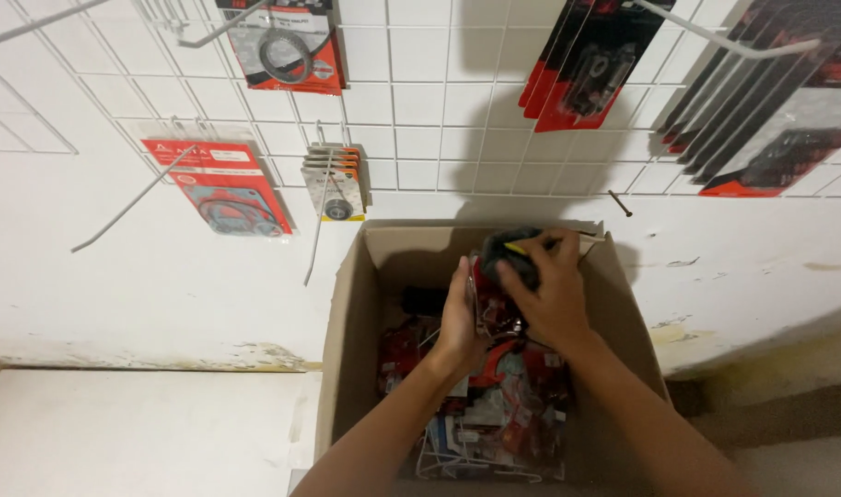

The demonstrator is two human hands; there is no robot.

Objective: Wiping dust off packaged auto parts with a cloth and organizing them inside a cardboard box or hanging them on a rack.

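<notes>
Both your hands are inside the open cardboard box point(347, 322) that stands against the white wall, and between them they hold a clear-fronted red and black packet point(490, 296) above the rest of the contents. Your left hand point(459, 317) has its fingers closed along the packet's left edge, with the palm turned towards the packet and the thumb hidden behind it. Your right hand point(547, 287) is curled over the top and right side of the same packet, fingers wrapped round a dark bulge at its upper end, near the back wall of the box; a small yellow patch shows just by your fingertips. Under your hands, the box is filled with a loose heap of similar red and black packets point(503, 414), some lying flat and some on edge, and a bit of white wire shows at the front of the heap. On the wall above the box hangs a white wire grid point(420, 92) with long hooks. From it hang a red card with a dark ring point(287, 46), a red card with a gasket point(225, 189), a small stack of carded parts point(334, 182) just above the box's left corner, and rows of red and black blister packs point(770, 110) to the upper right.
</notes>
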